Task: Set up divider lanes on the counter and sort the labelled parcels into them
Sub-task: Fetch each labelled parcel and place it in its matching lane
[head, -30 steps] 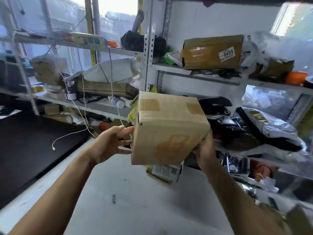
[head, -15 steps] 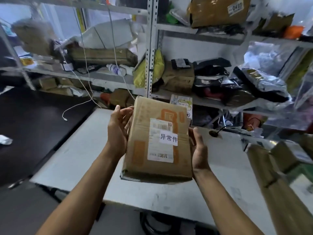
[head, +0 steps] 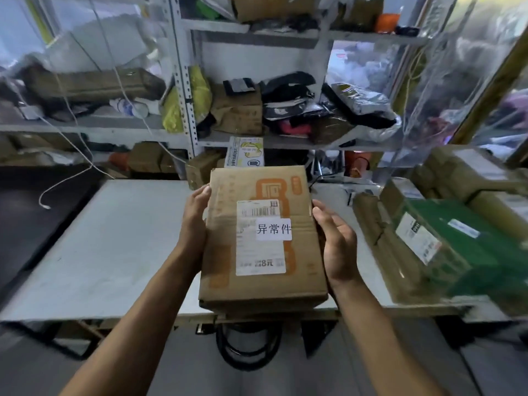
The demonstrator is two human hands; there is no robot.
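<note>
- Head view, item one: cardboard parcel (head: 261, 238), brown with orange print, held label-up between both hands above the near edge of the white counter (head: 108, 247).
- White shipping label (head: 260, 238) on the parcel's top face, with a barcode near its far end; a smaller white sticker (head: 273, 229) with three printed characters overlaps its right side.
- Left hand (head: 195, 224): flat against the parcel's left side, fingers straight and pressed together, tips reaching toward the far left corner (thumb not visible).
- Right hand (head: 338, 244): palm turned inward at the parcel's right side, fingers straight and loosely together; whether the palm touches the cardboard cannot be told.
- Beyond the right fingers, on the counter's right end: stacked parcels, among them a green-wrapped parcel (head: 463, 247) with a white label, and a brown taped parcel (head: 374, 232) just left of it (all blurred).
- Beyond the fingertips of both hands: metal shelving (head: 185, 90) crowded with boxes and bags.
- Beyond the left fingers: a white cable (head: 71, 178) dangling from the shelving, its end over the dark surface left of the counter.
</note>
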